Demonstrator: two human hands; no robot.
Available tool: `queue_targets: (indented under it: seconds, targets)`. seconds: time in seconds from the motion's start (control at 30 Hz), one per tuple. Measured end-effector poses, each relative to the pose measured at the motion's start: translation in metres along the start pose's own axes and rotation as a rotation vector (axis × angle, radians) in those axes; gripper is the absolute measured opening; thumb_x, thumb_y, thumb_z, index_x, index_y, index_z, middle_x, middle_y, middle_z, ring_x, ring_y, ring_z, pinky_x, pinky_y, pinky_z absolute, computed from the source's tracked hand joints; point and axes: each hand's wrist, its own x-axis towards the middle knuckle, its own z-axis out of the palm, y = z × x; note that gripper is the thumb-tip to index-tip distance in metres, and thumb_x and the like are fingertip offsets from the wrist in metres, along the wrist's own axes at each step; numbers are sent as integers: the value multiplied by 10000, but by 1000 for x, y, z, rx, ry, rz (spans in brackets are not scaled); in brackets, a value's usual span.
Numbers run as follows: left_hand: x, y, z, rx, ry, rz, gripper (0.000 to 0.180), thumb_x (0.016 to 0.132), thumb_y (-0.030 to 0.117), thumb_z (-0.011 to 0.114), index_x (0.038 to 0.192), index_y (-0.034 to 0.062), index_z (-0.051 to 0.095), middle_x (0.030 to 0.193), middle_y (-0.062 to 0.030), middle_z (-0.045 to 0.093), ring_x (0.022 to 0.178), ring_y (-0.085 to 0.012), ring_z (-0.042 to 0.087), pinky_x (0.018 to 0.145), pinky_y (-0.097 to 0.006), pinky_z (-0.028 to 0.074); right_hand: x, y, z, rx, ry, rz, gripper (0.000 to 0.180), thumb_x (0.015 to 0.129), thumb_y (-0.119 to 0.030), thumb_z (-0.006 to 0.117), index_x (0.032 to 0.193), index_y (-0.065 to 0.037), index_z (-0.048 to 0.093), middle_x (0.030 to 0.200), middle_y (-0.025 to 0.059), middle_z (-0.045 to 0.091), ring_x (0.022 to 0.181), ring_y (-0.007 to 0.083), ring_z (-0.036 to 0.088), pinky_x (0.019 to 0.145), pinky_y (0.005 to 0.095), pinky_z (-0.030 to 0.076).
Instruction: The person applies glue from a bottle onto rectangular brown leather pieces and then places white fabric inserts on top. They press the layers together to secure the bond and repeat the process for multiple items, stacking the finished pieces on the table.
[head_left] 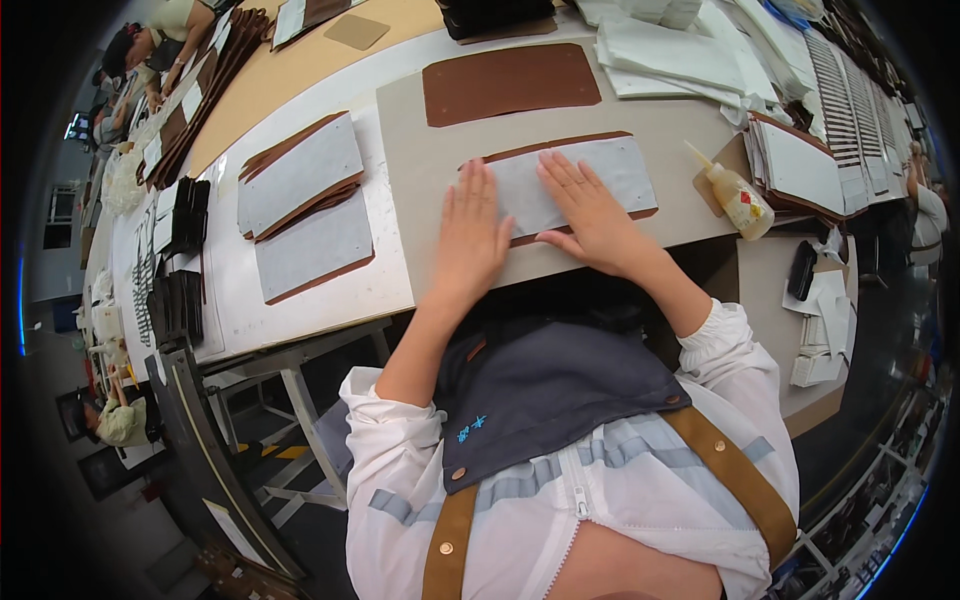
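Observation:
A brown panel with a pale grey lining sheet (515,195) lies flat on the grey work board, its brown edge showing along the top and bottom. My left hand (473,232) rests flat over the panel's left end, fingers straight. On its middle presses my right hand (590,215), palm down with the thumb spread out. Neither hand grips anything. Beyond the panel lies a plain brown panel (510,84), flat with its brown face up.
Stacked grey-lined brown panels (305,180) sit to the left. A squeeze bottle (742,204) with yellowish contents stands at the right, near more panels (795,168). White sheets (670,60) are piled at the back right. Other people work at the far left and right.

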Motion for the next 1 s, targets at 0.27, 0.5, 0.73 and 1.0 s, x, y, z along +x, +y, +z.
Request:
queue_targets:
  seconds: [0.27, 0.5, 0.73, 1.0]
  targets:
    - [-17, 19, -10, 72, -198, 203, 822, 916, 469, 585, 1537, 23, 283, 1618, -133, 250, 1512, -289, 190, 1219, -469, 162, -33, -12, -21, -82, -180, 29, 962, 869, -614, 582, 1530, 7, 264, 1612, 166, 240, 1510, 291, 188, 1226, 461, 143]
    - [-34, 26, -9, 22, -242, 278, 832, 892, 494, 601, 1539, 63, 303, 1605, -127, 286, 1498, -281, 235, 1219, -448, 184, -43, -27, -17, -8, -162, -6, 961, 871, -621, 582, 1523, 13, 272, 1604, 162, 266, 1506, 291, 207, 1225, 447, 163]
    - [-64, -12, -31, -393, -188, -30, 673, 1003, 336, 528, 1550, 42, 267, 1601, -121, 305, 1493, -264, 252, 1222, -406, 193, -68, 3, -36, -55, -111, 177, 917, 893, -564, 593, 1520, 21, 269, 1594, 174, 280, 1495, 308, 231, 1219, 448, 184]
    - [-12, -15, -53, -1665, -12, -708, 657, 1056, 299, 463, 1555, -10, 166, 1521, -180, 345, 1380, -219, 381, 1104, -347, 341, -76, 24, -37, -167, -3, 303, 898, 896, -513, 611, 1512, 44, 267, 1577, 219, 286, 1484, 340, 243, 1208, 475, 194]
